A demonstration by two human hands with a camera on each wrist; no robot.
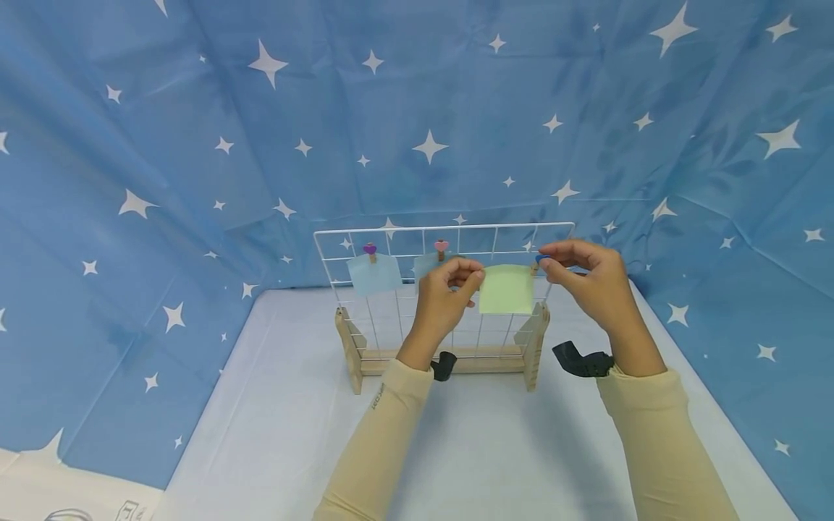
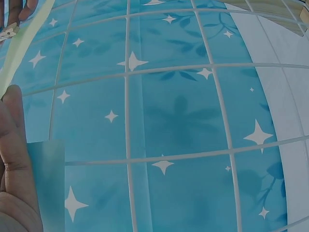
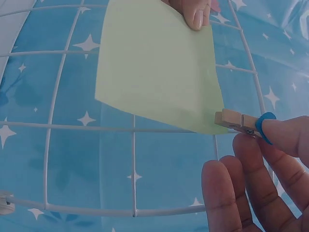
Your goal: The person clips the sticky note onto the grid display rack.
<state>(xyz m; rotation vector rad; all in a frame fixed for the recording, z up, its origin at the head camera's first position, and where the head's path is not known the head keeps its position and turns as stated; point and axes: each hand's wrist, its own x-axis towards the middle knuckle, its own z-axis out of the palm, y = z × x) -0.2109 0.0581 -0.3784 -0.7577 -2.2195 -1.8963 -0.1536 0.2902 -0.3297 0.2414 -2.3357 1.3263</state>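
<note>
A light green paper note (image 1: 506, 289) is held up in front of the white wire grid (image 1: 459, 229). My left hand (image 1: 448, 293) pinches its upper left corner between thumb and fingers. At the note's right edge, my right hand (image 1: 586, 278) pinches a small wooden clothespin (image 3: 236, 120) with a blue ornament (image 3: 266, 126) on its end. In the right wrist view the clothespin's tip lies over a corner of the note; whether it also bites a grid wire I cannot tell. Part of the left hand (image 2: 17, 169) shows in the left wrist view.
On the grid hang a blue note (image 1: 376, 276) under a purple heart clothespin (image 1: 371, 251) and a second blue note (image 1: 425, 263), partly hidden by my left hand, under a pink heart clothespin (image 1: 441, 247). Wooden feet (image 1: 537, 347) support the grid on a white table (image 1: 280, 427). A starry blue cloth (image 1: 339, 94) hangs behind.
</note>
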